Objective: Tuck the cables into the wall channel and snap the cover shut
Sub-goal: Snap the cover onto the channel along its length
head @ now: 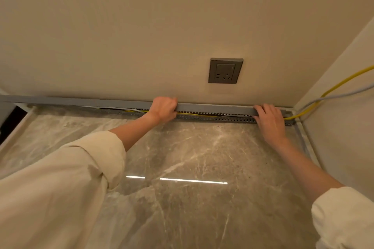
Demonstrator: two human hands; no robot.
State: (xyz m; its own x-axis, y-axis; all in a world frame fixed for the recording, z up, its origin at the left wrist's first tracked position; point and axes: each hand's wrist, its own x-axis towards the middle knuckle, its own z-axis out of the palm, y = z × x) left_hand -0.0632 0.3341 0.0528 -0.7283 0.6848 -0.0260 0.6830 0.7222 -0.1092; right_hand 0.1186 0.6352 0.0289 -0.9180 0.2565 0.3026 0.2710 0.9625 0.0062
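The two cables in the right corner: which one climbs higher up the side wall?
The yellow cable; it rises above the grey cable, which runs lower and flatter.

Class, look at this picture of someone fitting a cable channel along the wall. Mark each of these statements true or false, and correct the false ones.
1. Both hands hold the grey cover. True: the left hand and the right hand both grip it.
2. The cover is fully snapped shut. False: the slotted channel and the yellow cable show below it.
3. A plug sits in the wall socket. False: nothing is plugged in.
4. The yellow cable and a grey cable leave the channel at the right end. True.
5. The floor is carpeted. False: the floor is glossy marbled stone.
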